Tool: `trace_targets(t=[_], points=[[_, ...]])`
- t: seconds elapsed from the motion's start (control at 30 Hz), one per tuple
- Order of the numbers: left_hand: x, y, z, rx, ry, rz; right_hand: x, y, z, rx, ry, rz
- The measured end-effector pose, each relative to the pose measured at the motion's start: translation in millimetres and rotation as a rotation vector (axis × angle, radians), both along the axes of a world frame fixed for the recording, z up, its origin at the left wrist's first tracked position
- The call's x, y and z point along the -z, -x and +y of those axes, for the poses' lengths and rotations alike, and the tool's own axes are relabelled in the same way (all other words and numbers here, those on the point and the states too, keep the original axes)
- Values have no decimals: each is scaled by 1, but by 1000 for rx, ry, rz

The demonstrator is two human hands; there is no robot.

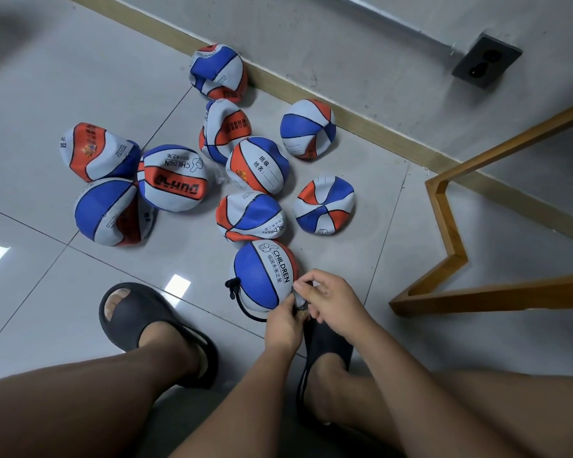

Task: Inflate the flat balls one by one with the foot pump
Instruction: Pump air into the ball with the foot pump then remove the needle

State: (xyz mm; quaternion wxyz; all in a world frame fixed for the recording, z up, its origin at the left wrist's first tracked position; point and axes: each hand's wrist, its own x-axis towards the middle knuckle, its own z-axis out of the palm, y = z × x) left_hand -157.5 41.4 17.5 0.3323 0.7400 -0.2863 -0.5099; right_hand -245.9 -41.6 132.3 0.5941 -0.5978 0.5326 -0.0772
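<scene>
Near ball (262,276): blue, white and orange panels with a pebbled rubber skin; it lies on the glossy tiled floor (80,77) and is rounder than the others.
Flat balls (174,178): scattered beyond the near ball; dented, creased and folded.
Hose (237,300): thin, black, looped against the near ball's left side.
Left hand (283,322): at the near ball's lower right edge, fingers curled, a small grey piece (300,300) pinched.
Right hand (328,299): just right of the near ball, thumb and forefinger closed on the same piece; what it is cannot be told.
Foot pump: not made out, possibly hidden below the hands.
Handling: each ball is judged light, soft and floppy with a grippy skin; it is best steadied by the panel around the valve.
</scene>
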Motion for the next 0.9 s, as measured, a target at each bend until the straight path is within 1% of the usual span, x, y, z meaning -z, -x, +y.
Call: trace_targets(t=[0.2,0.33,0.4,0.47,0.6,0.67,0.77,0.83,0.9], points=[[7,5,6,80,40,-5,37,20,16,10,-24,111],[8,6,8,116,49,-48,43,24,21,12,-18,152],[9,6,7,99,30,-39,38,20,19,7,-5,164],[10,2,4,55,3,-12,23,8,12,8,16,146],[8,-3,-1,30,-52,-18,-21,-16,-10,-29,72,26],[8,-3,-1,24,-57,-11,-31,-18,-15,-51,52,-26],[7,-2,-1,56,-59,-34,-21,-12,-11,-24,-2,-66],[7,-3,0,74,-61,-54,-5,-6,-4,-41,-18,-26],[5,-2,2,67,-40,-37,13,2,2,-38,-33,17]])
